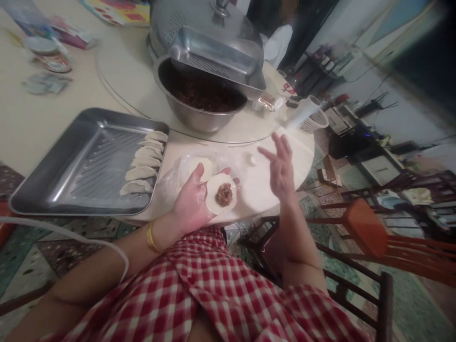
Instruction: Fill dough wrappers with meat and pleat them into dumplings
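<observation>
My left hand (pixel 189 203) holds a round dumpling wrapper (pixel 211 194) on its palm and fingers, thumb raised beside it. A lump of minced filling (pixel 224 194) sits on the wrapper, which lies unfolded. To the right, my right hand (pixel 281 168) is raised over the table edge with its fingers spread and nothing in them. Near its fingertips, a small white piece (pixel 251 159) lies on the table; I cannot tell what it is. Behind my left hand, a clear plastic bag (pixel 183 164) surrounds more pale wrappers. Several folded dumplings (pixel 142 172) line the right side of a metal tray (pixel 46 175).
A steel bowl (pixel 204 122) of dark filling stands ahead, with a second metal tray (pixel 217 66) resting over it. Behind them is a large lidded steamer (pixel 199 19). A jar (pixel 50 56) stands far left, a white basket (pixel 315 121) far right. Chairs (pixel 366 228) flank the right side.
</observation>
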Motion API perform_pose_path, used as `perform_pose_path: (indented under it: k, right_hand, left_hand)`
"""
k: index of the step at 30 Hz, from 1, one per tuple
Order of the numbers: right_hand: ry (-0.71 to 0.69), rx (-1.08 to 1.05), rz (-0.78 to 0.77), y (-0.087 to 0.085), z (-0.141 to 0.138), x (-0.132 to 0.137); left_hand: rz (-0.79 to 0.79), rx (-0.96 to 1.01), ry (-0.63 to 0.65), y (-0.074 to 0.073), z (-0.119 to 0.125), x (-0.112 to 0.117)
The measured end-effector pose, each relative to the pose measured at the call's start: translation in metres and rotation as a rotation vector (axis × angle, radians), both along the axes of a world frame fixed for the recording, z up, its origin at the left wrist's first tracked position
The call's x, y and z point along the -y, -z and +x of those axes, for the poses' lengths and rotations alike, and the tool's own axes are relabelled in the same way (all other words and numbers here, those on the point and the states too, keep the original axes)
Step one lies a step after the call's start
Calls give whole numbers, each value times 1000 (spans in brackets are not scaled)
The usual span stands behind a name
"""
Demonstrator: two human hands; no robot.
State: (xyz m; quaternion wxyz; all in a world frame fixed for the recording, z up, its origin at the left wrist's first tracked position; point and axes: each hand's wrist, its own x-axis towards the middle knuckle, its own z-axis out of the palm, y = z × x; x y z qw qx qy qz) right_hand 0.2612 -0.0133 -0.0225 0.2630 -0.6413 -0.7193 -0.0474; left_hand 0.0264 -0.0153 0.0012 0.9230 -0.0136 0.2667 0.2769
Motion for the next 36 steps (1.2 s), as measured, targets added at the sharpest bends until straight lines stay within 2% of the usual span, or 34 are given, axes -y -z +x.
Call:
perform_pose_path:
  k: [3,5,10,19,24,30,34,36]
  right_hand:
    - [-291,31,-24,-10,-43,25]
    - [-364,57,-49,-10,-61,32]
    - [-349,86,-54,-5,-73,26]
    - [-498,187,-7,-11,-93,33]
    - [-436,245,95,-9,-97,36]
    - [-493,233,143,-7,-106,44]
    - [-422,231,186,-6,-110,47]
    - [-442,239,184,-5,-111,49]
  left_hand:
    - [27,64,10,4,-2,-1]
    - [36,112,19,6,-4,-2]
    - [16,161,-6,7,-7,-2]
    - [64,244,18,2,-12,-1]
    - [55,234,25,5,-14,-3]
    - [10,130,-58,0,-16,-6]
    - [59,147,-27,0,-17,-5]
    - [97,139,-27,2,-19,-5]
